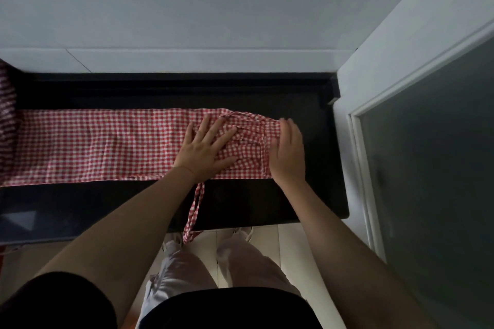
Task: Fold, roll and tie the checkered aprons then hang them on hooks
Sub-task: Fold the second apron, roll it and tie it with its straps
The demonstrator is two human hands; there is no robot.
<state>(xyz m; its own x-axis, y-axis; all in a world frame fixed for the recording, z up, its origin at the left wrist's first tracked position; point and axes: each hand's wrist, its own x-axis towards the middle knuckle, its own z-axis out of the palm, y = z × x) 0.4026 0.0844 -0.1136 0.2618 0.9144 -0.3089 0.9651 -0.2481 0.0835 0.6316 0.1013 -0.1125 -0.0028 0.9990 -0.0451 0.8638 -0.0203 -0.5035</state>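
A red-and-white checkered apron point(101, 144) lies folded into a long strip across a black counter point(267, 200). My left hand point(204, 151) presses flat on the strip near its right end, fingers spread. My right hand point(287, 152) sits at the strip's right end, its fingers curled over the turned-up fabric edge there. One apron tie point(195, 211) hangs from under my left wrist over the counter's front edge. No hooks are in view.
More checkered cloth point(6, 104) is bunched at the counter's far left. A pale wall rises behind the counter. A frosted glass door with a white frame point(427, 168) stands on the right. My legs and the tiled floor show below.
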